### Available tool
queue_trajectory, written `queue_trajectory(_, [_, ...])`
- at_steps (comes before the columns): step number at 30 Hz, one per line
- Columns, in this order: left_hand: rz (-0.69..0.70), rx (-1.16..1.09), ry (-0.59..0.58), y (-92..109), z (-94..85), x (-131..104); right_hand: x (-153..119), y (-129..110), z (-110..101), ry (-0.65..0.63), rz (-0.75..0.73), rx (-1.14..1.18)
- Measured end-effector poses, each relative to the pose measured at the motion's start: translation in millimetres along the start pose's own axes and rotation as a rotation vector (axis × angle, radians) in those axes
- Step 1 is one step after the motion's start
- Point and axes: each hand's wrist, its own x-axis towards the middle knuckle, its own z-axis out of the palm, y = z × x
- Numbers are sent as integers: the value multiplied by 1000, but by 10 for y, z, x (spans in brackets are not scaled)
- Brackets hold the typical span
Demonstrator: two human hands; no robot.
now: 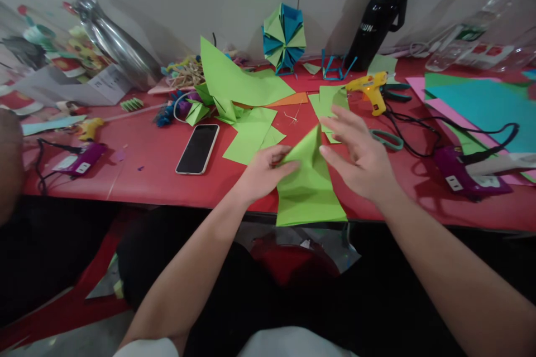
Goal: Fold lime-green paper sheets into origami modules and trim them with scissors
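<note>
A bright green sheet of paper, partly folded to a peak at its top, lies at the front edge of the red table and overhangs it slightly. My left hand pinches its left side between thumb and fingers. On the other side, my right hand is open, its fingers spread beside the peak; the thumb is close to the paper, and I cannot tell whether it touches. Behind my hands lie more green paper pieces and a large curved green sheet.
A phone lies to the left. Scissors, a yellow glue gun and a purple power strip with cables are on the right. At the back stand a blue-green paper wheel and a black bottle. Someone's arm shows far left.
</note>
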Motion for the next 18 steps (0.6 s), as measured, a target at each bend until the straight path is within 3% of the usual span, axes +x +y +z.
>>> queue_trajectory(3, [50,1,257,-86,9,44,-7,-110,-65,106,46,103])
queue_trajectory(4, [58,-9,322,-106,26,53,-21,-159,-78,57,56,109])
queue_trajectory(6, [37,-51,382,-121,82,54,-67,-237,-70,-202,92,64])
queue_trajectory(8, [-44,-112,372,-100,153,32,-125,-255,-17,-438,142,-63])
queue_trajectory(10, [-155,-143,310,-57,210,-3,-178,-208,65,-485,216,-169])
queue_trajectory(13, [-213,-153,189,5,240,-58,-221,-100,185,-404,294,-210])
queue_trajectory(18, [-166,-199,62,42,267,-128,-187,-100,253,-248,342,-65])
